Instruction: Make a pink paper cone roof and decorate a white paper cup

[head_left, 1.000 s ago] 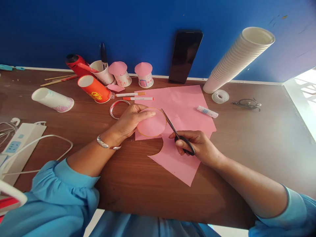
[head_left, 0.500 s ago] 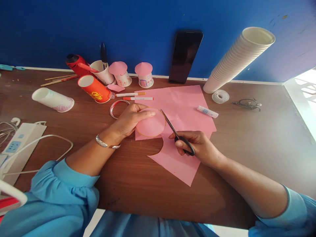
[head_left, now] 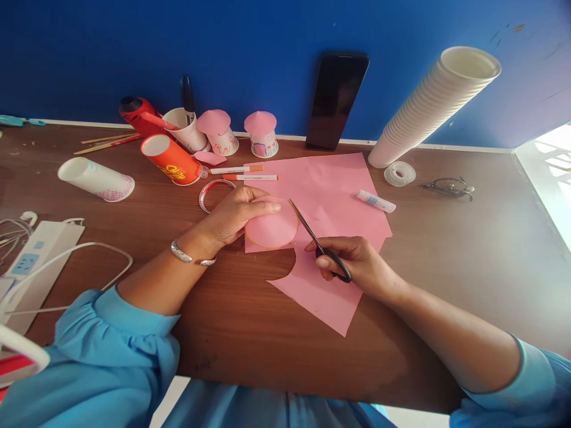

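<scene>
My left hand [head_left: 238,215] pinches a pink paper disc [head_left: 273,226] edged with a yellowish line, thumb on top and fingers hidden beneath. In my right hand [head_left: 352,261] is a pair of scissors [head_left: 333,255] with black handles, its blades pointing up and left. The blade tips lie by the disc's right edge; they look closed together. Under both is a large pink sheet [head_left: 343,184], and a pink offcut [head_left: 325,297] with a curved notch lies below the scissors. A glue tube [head_left: 376,201] rests on the sheet's right side.
Two decorated cups with pink cone roofs [head_left: 263,135] stand by the blue wall, near a red cup [head_left: 172,160], markers [head_left: 250,178] and a tape roll [head_left: 216,196]. A phone [head_left: 336,101] leans behind. Stacked white cups [head_left: 432,107] tilt at right. A power strip [head_left: 38,261] lies left.
Almost nothing differs. The view has shifted very slightly; both hands keep their hold, and the scissor tips stay beside the disc's right edge.
</scene>
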Action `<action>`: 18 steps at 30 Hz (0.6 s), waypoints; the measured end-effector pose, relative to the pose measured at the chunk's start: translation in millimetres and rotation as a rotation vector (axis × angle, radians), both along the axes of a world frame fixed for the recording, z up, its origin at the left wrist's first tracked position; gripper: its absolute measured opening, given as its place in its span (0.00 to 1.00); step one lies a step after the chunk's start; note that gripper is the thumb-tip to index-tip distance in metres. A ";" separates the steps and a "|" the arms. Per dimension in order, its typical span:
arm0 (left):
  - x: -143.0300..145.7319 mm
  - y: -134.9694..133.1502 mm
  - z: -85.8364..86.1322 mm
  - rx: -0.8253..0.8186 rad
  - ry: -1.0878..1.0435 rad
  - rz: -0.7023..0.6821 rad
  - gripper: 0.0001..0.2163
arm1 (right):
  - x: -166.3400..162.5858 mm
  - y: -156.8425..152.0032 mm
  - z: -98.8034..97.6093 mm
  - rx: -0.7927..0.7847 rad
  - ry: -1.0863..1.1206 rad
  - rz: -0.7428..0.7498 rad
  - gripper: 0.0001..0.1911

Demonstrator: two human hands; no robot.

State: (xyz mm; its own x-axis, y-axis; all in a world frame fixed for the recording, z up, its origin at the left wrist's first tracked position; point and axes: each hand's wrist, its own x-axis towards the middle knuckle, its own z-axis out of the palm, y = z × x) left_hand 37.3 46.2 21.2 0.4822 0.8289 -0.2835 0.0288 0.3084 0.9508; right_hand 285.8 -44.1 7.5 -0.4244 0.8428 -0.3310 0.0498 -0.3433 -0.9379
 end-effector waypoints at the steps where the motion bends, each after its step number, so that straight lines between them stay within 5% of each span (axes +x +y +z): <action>1: -0.1 -0.1 -0.2 0.004 0.008 -0.002 0.13 | -0.2 -0.1 0.0 -0.006 -0.002 -0.001 0.29; 18: 1.7 -1.5 4.1 -0.001 0.036 -0.030 0.15 | -0.2 -1.0 0.3 0.012 0.021 0.023 0.28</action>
State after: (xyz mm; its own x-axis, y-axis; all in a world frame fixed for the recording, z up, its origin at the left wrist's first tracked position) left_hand 39.0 44.7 25.3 0.4963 0.8138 -0.3022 0.0722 0.3082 0.9486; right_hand 285.6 -45.1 7.8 -0.4501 0.8366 -0.3123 0.0381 -0.3315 -0.9427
